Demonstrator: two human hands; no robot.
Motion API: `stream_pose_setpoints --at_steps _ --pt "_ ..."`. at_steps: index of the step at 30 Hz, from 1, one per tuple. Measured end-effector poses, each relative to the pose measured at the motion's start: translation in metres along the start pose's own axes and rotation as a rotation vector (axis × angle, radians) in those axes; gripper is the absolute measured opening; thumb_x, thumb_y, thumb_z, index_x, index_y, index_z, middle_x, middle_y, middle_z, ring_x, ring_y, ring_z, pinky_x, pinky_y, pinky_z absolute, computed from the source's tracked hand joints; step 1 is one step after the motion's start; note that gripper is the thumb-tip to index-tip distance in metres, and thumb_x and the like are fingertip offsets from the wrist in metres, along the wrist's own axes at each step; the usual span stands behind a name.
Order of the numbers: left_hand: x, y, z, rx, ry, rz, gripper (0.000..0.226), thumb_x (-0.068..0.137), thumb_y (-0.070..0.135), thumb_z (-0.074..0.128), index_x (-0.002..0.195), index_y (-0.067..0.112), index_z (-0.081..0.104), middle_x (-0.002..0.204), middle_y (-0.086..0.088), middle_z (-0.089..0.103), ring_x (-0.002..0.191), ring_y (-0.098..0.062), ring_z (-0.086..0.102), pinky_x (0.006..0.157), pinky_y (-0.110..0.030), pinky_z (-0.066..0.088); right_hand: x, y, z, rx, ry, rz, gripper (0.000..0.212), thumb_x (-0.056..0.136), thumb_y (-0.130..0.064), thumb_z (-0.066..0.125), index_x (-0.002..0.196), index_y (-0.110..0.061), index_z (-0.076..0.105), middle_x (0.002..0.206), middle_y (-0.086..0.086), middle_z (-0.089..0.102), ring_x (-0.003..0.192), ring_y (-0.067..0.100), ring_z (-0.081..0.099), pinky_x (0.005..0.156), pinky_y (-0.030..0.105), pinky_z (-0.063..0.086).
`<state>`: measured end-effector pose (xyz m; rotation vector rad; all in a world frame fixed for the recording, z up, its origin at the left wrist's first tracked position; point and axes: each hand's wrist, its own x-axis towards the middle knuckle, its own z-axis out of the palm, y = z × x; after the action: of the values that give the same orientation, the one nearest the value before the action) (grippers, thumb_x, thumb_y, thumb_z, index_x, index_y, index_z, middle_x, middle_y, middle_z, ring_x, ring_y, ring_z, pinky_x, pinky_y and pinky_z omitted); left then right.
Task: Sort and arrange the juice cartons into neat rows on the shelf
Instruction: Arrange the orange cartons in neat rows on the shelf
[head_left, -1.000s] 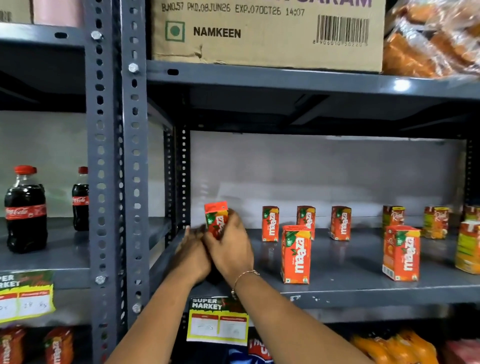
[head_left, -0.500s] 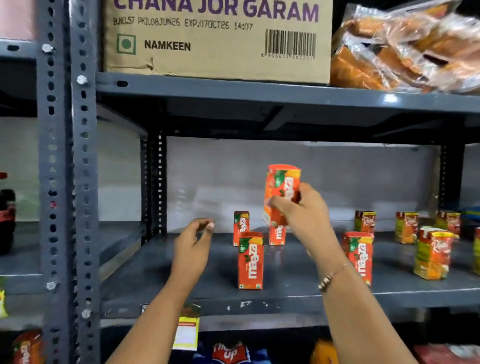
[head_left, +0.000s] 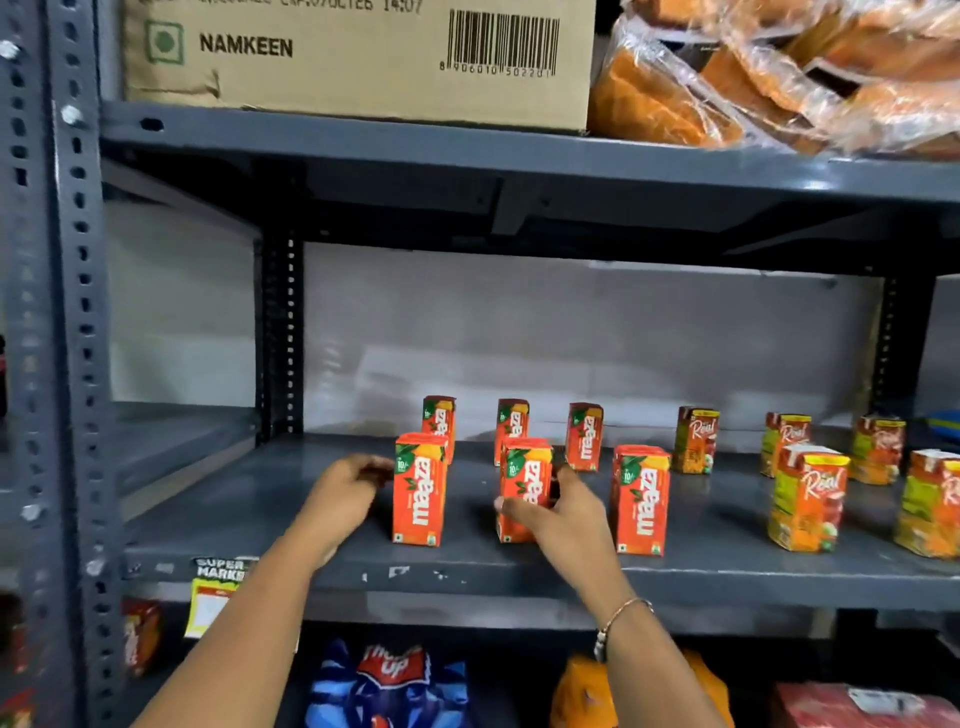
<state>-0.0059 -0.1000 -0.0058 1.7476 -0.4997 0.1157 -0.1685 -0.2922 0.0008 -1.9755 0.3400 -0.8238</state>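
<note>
**Readable print on the shelves**

The cardboard box (head_left: 358, 57) on the upper shelf reads "NAMKEEN" beside a green dot in a square, with a barcode numbered roughly 8906010502201 and, cut off at the top edge, "14:07". The six orange cartons (head_left: 420, 491) on the middle shelf carry "maaza" running vertically in white, with "10/-" in a green corner on the front ones. The cartons to the right (head_left: 808, 501) say "Réal" in script. A shelf-edge tag (head_left: 218, 571) shows "SUPER MARKET", partly hidden. A blue pack (head_left: 389, 675) below reads "Thums Up", partly blurred.
</note>
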Motion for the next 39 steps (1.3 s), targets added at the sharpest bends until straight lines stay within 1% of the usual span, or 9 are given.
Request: stream_pose_setpoints --at_steps 2,4,6,8,10,14,18,24,39 --pt "-0.008 0.005 -0.010 -0.124 -0.172 -0.001 0.037 0.082 -0.008 0.049 0.114 0.005 0.062 0.106 -0.011 0.070 0.100 -0.025 0.061 0.094 -0.037 0.045 -0.001 0.002 -0.005 0.002 -0.050 -0.009 0.038 0.066 -0.039 0.081 0.092 -0.026 0.056 0.086 -0.016 0.067 0.080 0.004 0.065 0.067 0.021 0.049" --pt "-0.020 0.013 -0.021 -0.186 -0.360 0.017 0.045 0.071 0.004 0.059 0.115 0.009 0.062 0.105 -0.009 0.072 0.094 -0.016 0.062 0.085 -0.027 0.046 -0.001 0.003 -0.010 0.010 -0.126 -0.014 0.040 0.069 -0.029 0.081 0.100 -0.024 0.056 0.092 -0.014 0.067 0.084 0.005 0.064 0.069 0.018 0.045" --pt "-0.029 0.023 -0.025 -0.146 -0.523 0.033 0.056 0.060 0.016 0.069 0.115 0.012 0.062 0.108 -0.006 0.072 0.098 -0.013 0.065 0.086 -0.024 0.045 0.000 0.004 -0.016 0.023 -0.210 -0.006 0.040 0.074 -0.016 0.078 0.106 -0.023 0.055 0.096 -0.012 0.067 0.087 0.004 0.063 0.070 0.016 0.044" --pt "-0.032 0.030 -0.024 -0.049 -0.604 0.018 0.065 0.057 0.020 0.078 0.118 0.013 0.059 0.112 -0.005 0.072 0.105 -0.016 0.065 0.090 -0.025 0.046 0.001 0.005 -0.021 0.032 -0.261 0.013 0.036 0.078 -0.010 0.073 0.105 -0.025 0.054 0.093 -0.015 0.065 0.088 0.002 0.061 0.064 0.012 0.040" --pt "-0.034 0.032 -0.020 0.057 -0.608 0.002 0.064 0.058 0.021 0.083 0.118 0.020 0.060 0.111 0.002 0.072 0.105 -0.012 0.066 0.089 -0.025 0.046 0.003 0.007 -0.023 0.052 -0.265 0.021 0.033 0.083 -0.009 0.069 0.107 -0.024 0.053 0.094 -0.013 0.064 0.091 0.006 0.062 0.063 0.011 0.040" --pt "-0.035 0.030 -0.016 0.112 -0.512 -0.004 0.048 0.064 0.017 0.084 0.107 0.027 0.064 0.103 0.013 0.073 0.098 -0.004 0.067 0.086 -0.024 0.045 0.006 0.010 -0.023 0.088 -0.276 0.034 0.033 0.088 -0.013 0.063 0.116 -0.023 0.050 0.092 -0.018 0.060 0.081 -0.004 0.056 0.061 0.011 0.039" --pt "-0.037 0.029 -0.016 0.098 -0.482 -0.006 0.047 0.064 0.013 0.083 0.107 0.021 0.066 0.100 0.008 0.075 0.095 -0.007 0.069 0.081 -0.022 0.046 0.008 0.013 -0.025 0.108 -0.297 0.063 0.037 0.089 -0.014 0.063 0.122 -0.023 0.049 0.093 -0.020 0.062 0.081 -0.003 0.059 0.057 0.011 0.040" --pt "-0.037 0.029 -0.016 0.088 -0.439 -0.011 0.046 0.062 0.011 0.084 0.104 0.020 0.067 0.098 0.004 0.076 0.094 -0.010 0.069 0.083 -0.025 0.047 0.009 0.011 -0.027 0.080 -0.348 0.069 0.061 0.082 -0.010 0.069 0.134 -0.025 0.039 0.095 -0.016 0.063 0.085 -0.001 0.059 0.062 0.014 0.041" --pt "-0.036 0.028 -0.011 0.108 -0.482 0.024 0.044 0.067 0.017 0.082 0.105 0.027 0.063 0.097 0.016 0.074 0.092 0.001 0.067 0.079 -0.018 0.043 0.007 0.006 -0.029 0.073 -0.337 0.096 0.067 0.083 -0.002 0.066 0.140 -0.022 0.037 0.093 -0.013 0.062 0.083 0.000 0.058 0.062 0.015 0.042"
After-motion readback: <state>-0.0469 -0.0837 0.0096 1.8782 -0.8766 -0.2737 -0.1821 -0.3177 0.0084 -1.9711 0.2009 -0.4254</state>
